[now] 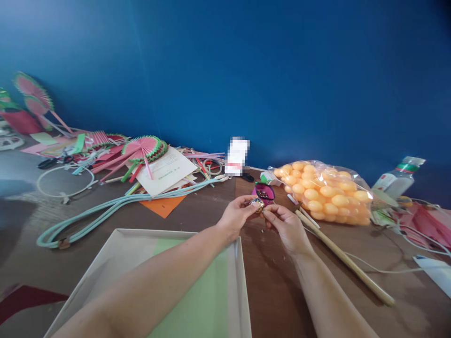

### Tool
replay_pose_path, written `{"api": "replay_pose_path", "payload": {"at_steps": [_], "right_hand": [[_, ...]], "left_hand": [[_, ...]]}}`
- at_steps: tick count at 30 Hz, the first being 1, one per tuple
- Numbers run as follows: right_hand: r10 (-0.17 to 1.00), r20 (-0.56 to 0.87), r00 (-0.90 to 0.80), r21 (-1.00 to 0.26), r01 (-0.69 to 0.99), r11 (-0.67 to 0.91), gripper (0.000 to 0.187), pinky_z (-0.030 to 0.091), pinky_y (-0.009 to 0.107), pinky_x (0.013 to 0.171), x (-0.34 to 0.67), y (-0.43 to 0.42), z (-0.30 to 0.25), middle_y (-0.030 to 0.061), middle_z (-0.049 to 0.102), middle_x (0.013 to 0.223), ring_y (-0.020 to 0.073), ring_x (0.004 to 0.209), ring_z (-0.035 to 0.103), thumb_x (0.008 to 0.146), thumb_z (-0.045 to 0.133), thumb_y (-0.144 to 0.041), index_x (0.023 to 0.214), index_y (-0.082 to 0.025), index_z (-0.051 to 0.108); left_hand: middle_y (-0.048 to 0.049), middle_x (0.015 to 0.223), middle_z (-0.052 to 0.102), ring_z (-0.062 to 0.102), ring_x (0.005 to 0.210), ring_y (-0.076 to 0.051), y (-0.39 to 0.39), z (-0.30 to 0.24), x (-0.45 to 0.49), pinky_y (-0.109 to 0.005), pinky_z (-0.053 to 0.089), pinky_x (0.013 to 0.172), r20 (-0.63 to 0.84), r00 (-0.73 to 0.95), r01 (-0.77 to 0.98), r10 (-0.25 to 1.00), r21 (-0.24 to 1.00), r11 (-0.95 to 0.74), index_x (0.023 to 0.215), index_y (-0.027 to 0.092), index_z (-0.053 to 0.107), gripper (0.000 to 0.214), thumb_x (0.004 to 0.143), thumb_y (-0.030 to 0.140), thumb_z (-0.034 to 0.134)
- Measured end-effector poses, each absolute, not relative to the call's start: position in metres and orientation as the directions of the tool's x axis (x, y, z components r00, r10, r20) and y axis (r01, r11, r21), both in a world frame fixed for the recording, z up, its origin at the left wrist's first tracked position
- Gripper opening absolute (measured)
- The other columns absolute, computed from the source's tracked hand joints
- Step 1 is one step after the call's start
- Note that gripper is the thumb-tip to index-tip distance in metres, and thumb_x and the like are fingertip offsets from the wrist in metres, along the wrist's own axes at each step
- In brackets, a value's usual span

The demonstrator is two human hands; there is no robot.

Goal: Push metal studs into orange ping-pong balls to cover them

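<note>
My left hand [237, 215] and my right hand [286, 226] meet above the brown table [268, 281], fingertips pinched together on a small round patterned object [257, 203]. Both hands are closed on it. Just behind the fingers stands a small magenta cup [265, 191] with dark bits inside. A long wooden stick [343, 257] lies on the table to the right of my right hand.
A white tray [232, 281] with a green sheet lies under my left forearm. A clear bag of orange balls [326, 192] sits at right, with a bottle [398, 178] behind it. Paper fans [144, 149], light green cords [116, 206], a hoop [65, 180] and coloured paper crowd the left.
</note>
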State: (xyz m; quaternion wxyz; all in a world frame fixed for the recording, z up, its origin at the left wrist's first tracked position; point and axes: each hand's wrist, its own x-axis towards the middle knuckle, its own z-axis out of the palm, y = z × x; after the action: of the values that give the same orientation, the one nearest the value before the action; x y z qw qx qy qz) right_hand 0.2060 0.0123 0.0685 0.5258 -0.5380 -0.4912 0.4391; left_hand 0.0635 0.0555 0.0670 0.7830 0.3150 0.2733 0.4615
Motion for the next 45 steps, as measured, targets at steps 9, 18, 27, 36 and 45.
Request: {"api": "replay_pose_path", "payload": {"at_steps": [9,18,27,36,45], "right_hand": [[0.992,0.056,0.114,-0.995,0.091,0.046,0.019,0.041,0.023,0.053,0.209,0.013,0.066,-0.0023,0.057,0.058,0.0113,0.053,0.049,0.076,0.07,-0.036,0.081,-0.019,0.064],[0.992,0.049,0.113,-0.996,0.075,0.04,0.021,0.045,0.024,0.054,0.208,0.012,0.067,-0.0012,0.06,0.064,0.0113,0.053,0.052,0.074,0.071,-0.038,0.08,-0.019,0.063],[0.994,0.052,0.094,-0.997,0.058,0.047,0.026,0.053,0.028,0.059,0.207,0.014,0.067,0.0001,0.061,0.068,0.0117,0.055,0.054,0.071,0.073,-0.041,0.078,-0.018,0.062],[0.988,0.087,0.127,-0.996,0.033,0.083,0.023,0.054,0.029,0.063,0.203,0.014,0.06,-0.0015,0.059,0.067,0.0118,0.058,0.055,0.074,0.071,-0.04,0.08,-0.02,0.061],[0.984,0.081,0.161,-0.996,-0.03,0.087,0.028,0.055,0.031,0.062,0.197,0.014,0.061,-0.0023,0.06,0.066,0.0124,0.058,0.055,0.071,0.074,-0.04,0.079,-0.021,0.055]], "left_hand": [[-0.0086,0.09,0.067,0.063,0.079,-0.015,0.055,0.068,0.063,-0.036,0.048,0.087,-0.132,0.415,-0.553,0.9,0.749,0.365,0.097,0.01,0.063,0.035,0.066,0.022,0.076],[-0.0086,0.088,0.068,0.064,0.078,-0.015,0.054,0.069,0.063,-0.036,0.048,0.088,-0.132,0.405,-0.545,0.905,0.76,0.355,0.096,0.01,0.064,0.035,0.066,0.021,0.076],[-0.009,0.087,0.068,0.064,0.077,-0.016,0.053,0.068,0.064,-0.035,0.05,0.082,-0.124,0.394,-0.5,0.911,0.802,0.325,0.098,0.01,0.064,0.033,0.068,0.021,0.073],[-0.0077,0.083,0.067,0.06,0.073,-0.013,0.054,0.068,0.063,-0.025,0.049,0.069,-0.097,0.333,-0.418,0.938,0.876,0.239,0.1,0.011,0.065,0.031,0.071,0.021,0.07],[-0.0082,0.085,0.068,0.061,0.075,-0.014,0.056,0.063,0.063,-0.025,0.049,0.069,-0.058,0.316,-0.384,0.947,0.905,0.183,0.101,0.012,0.065,0.032,0.072,0.025,0.07]]}}
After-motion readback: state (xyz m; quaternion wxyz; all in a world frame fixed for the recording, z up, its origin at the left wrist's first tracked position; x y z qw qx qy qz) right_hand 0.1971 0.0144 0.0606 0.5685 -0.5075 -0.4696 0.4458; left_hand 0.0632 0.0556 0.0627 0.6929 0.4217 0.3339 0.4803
